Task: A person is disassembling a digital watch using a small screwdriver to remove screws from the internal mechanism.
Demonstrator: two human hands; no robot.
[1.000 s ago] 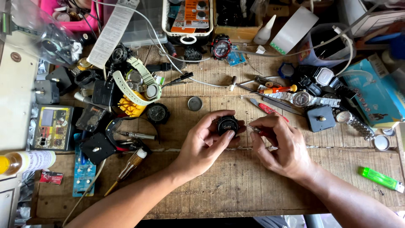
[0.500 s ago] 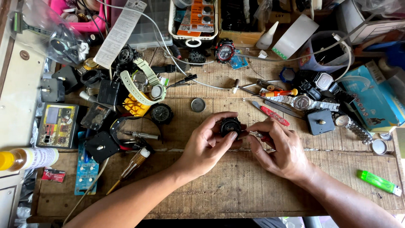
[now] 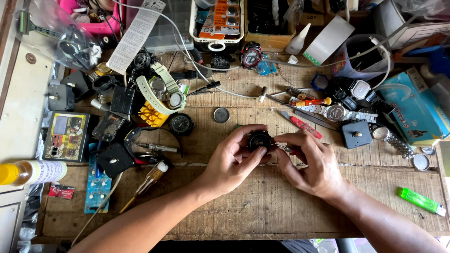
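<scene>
My left hand (image 3: 232, 159) grips a small round black watch case (image 3: 259, 139) just above the middle of the wooden workbench (image 3: 262, 211). Thumb and fingers wrap its left and lower sides. My right hand (image 3: 311, 161) meets it from the right and pinches a thin metal tool (image 3: 282, 147) whose tip rests against the case's right edge. The underside of the case is hidden by my fingers.
Round metal case back (image 3: 221, 115) lies just behind the hands. Red-handled tool (image 3: 301, 124), silver bracelet watch (image 3: 336, 112) and black square clock movement (image 3: 356, 134) sit at right. Black watch head (image 3: 181, 124), pale green strap watch (image 3: 161, 93), screwdriver (image 3: 143, 185) at left. Green lighter (image 3: 421, 200) near the right edge.
Both hands and the watch case stay in about the same place on the bench. My right hand's fingers have shifted slightly at the case's right edge.
</scene>
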